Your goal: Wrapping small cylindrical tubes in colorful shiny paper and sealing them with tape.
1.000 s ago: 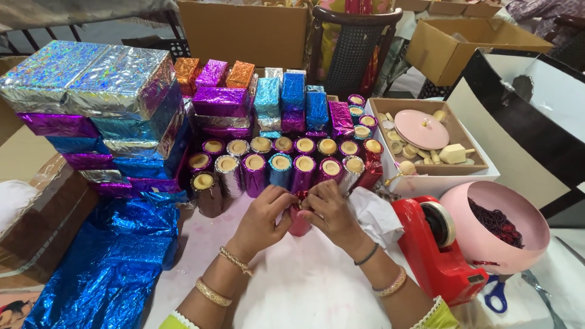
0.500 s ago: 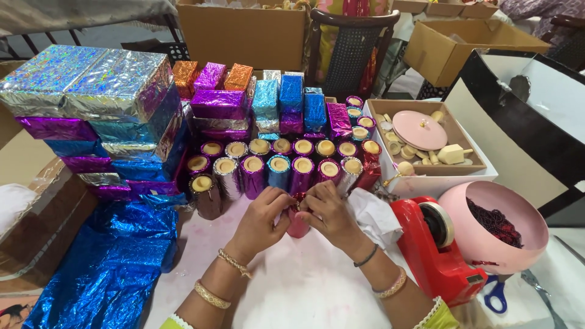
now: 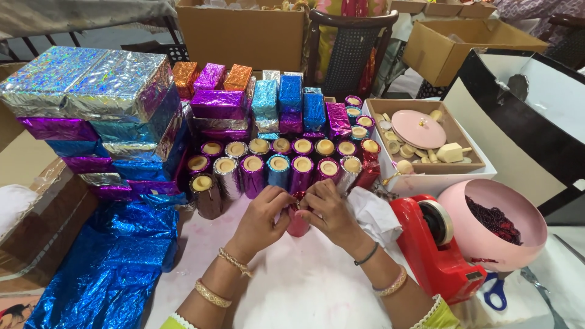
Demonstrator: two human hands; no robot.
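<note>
Stacking up left: foil-wrapped boxes (image 3: 103, 103), biggest thing around
Bowl: pink bowl (image 3: 496, 228), far right
Dispenser: red tape dispenser (image 3: 436, 244) beside it
Hands: left hand (image 3: 263, 216) and right hand (image 3: 329, 210) both pinching the red foil tube (image 3: 297, 222), dead center on the table

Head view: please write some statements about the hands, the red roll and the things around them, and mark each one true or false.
1. Both hands, left hand and right hand, touch the small red foil roll. True.
2. The red tape dispenser stands left of the hands. False: it stands to their right, beside the pink bowl.
3. The pink bowl holds dark red material. True.
4. The foil-wrapped tubes behind the hands lie flat. False: they stand upright in rows.
5. A blue foil sheet lies left of the hands. True.
</note>
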